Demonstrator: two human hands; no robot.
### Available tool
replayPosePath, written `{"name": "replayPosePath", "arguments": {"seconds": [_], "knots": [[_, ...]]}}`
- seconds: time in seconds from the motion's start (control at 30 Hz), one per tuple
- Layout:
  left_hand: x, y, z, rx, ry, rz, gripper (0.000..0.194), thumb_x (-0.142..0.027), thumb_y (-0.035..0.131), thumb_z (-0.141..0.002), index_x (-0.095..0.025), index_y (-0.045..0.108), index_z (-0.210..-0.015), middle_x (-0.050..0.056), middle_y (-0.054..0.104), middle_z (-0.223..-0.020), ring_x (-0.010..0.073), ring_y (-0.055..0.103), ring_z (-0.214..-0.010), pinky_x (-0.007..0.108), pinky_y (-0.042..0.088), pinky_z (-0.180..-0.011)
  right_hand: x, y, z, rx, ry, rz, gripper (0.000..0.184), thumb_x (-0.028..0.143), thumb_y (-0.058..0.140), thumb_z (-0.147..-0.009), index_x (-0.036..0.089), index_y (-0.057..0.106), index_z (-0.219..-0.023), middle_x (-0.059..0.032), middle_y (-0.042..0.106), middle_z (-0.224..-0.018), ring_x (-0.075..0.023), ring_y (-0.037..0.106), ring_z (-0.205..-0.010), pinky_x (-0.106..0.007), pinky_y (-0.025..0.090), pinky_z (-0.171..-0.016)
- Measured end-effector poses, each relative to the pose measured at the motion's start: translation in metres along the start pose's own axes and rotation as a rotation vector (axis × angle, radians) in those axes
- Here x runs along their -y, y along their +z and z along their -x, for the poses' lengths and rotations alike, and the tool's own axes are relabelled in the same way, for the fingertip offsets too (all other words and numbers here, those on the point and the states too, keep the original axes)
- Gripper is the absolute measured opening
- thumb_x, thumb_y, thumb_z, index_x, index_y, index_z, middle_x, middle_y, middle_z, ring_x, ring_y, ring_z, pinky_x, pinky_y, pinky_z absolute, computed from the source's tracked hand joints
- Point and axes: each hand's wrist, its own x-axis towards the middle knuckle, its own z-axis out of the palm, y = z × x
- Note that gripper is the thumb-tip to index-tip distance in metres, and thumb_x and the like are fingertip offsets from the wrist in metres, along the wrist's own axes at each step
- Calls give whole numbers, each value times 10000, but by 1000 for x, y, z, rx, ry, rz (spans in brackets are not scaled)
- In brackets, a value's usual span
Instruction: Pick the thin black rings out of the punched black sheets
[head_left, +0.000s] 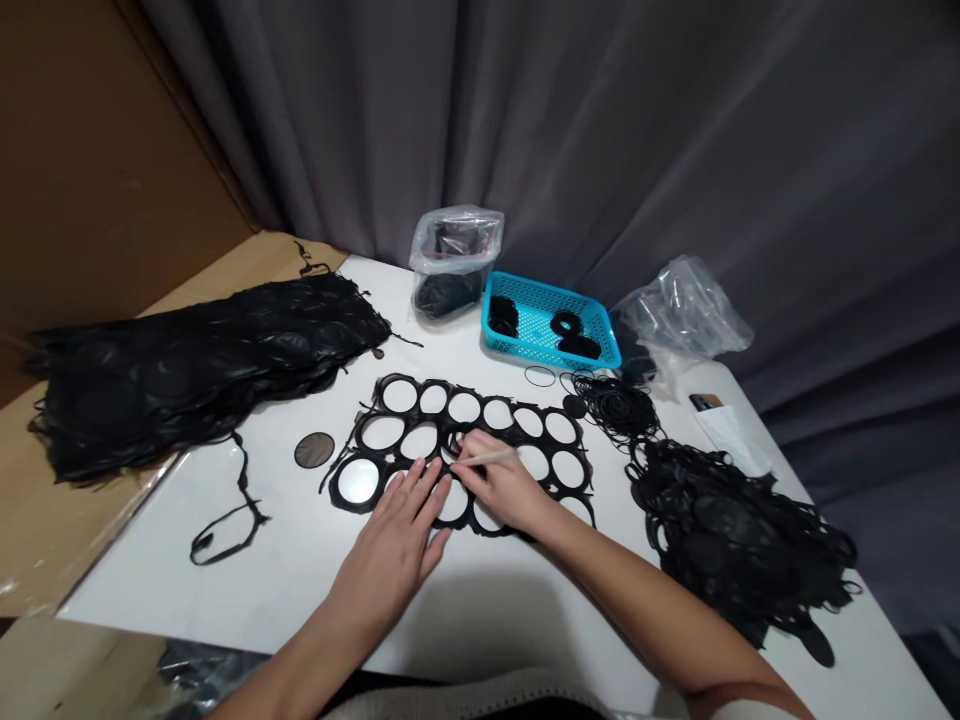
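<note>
A black rubbery sheet (389,460) with rows of round holes lies flat on the white table. My left hand (401,515) rests on its near left part, fingers stretched out and pressing down. Pinched in my right hand (491,480) is a thin pale stick-like tool (487,457), its tip low over the sheet's middle. The fingers and palm cover part of the sheet, and the tool's exact tip is hard to make out. Left of the sheet lies a dark round disc (314,450).
At the left is a stack of black sheets (187,360); near it lies a black strip loop (225,535). A blue basket (551,352) holds black rings, beside clear bags (456,245). Black rings (619,405) and a heap of black scraps (735,540) lie right, by a phone (703,402).
</note>
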Motion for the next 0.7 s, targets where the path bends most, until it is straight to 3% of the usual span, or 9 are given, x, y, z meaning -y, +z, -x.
{"name": "replayPosePath", "arguments": {"seconds": [0.1, 0.17, 0.3, 0.37, 0.47, 0.57, 0.7], "knots": [[0, 2, 0, 6, -2, -13, 547, -281, 502, -991, -195, 383, -1518, 120, 437, -1560, 301, 383, -1457, 527, 391, -1147, -1, 6, 2, 49, -174, 203, 152, 163, 458, -975, 212, 512, -842, -88, 598, -942, -225, 504, -880, -350, 428, -778], [1, 2, -1, 4, -2, -13, 524, -275, 500, -989, -191, 410, -1499, 123, 446, -1554, 308, 375, -1460, 543, 377, -1151, -9, -2, -5, -17, -174, 269, 178, 160, 436, -977, 216, 505, -822, -89, 599, -911, -231, 495, -862, -355, 420, -768], [2, 1, -1, 8, 1, -4, 500, -279, 489, -994, -192, 432, -1483, 126, 458, -1546, 311, 384, -1455, 562, 367, -1150, -40, -50, -27, -451, 108, 260, 243, 247, 460, -967, 238, 451, -724, -40, 554, -754, -216, 502, -752, -338, 407, -730], [2, 1, -1, 6, 3, -3, 492, -274, 488, -992, -188, 444, -1475, 130, 465, -1540, 312, 391, -1451, 560, 372, -1147, -54, -77, -31, -607, 283, 197, 228, 320, 543, -924, 237, 471, -725, -12, 553, -687, -201, 510, -672, -325, 413, -689], [3, 1, -2, -5, 7, -1, 486, -267, 479, -993, -185, 449, -1471, 133, 472, -1534, 316, 391, -1451, 561, 374, -1145, -63, -100, -24, -683, 448, -129, 267, 404, 656, -839, 227, 491, -725, 1, 596, -677, -162, 538, -574, -274, 417, -542], [3, -3, -3, -23, 26, 19, 472, -281, 466, -1003, -184, 447, -1465, 135, 479, -1528, 307, 407, -1443, 560, 371, -1152, -58, -98, -11, -646, 544, -666, 315, 361, 778, -746, 218, 497, -739, -21, 652, -751, -169, 654, -660, -210, 420, -427], [3, -19, 4, -76, 8, 26, 415, -332, 487, -1008, -189, 508, -1397, 136, 508, -1498, 302, 463, -1404, 538, 391, -1152, -42, -84, 0, -607, 676, -1151, 270, 163, 815, -722, 201, 551, -766, -29, 662, -792, -191, 723, -844, -211, 589, -542]]}}
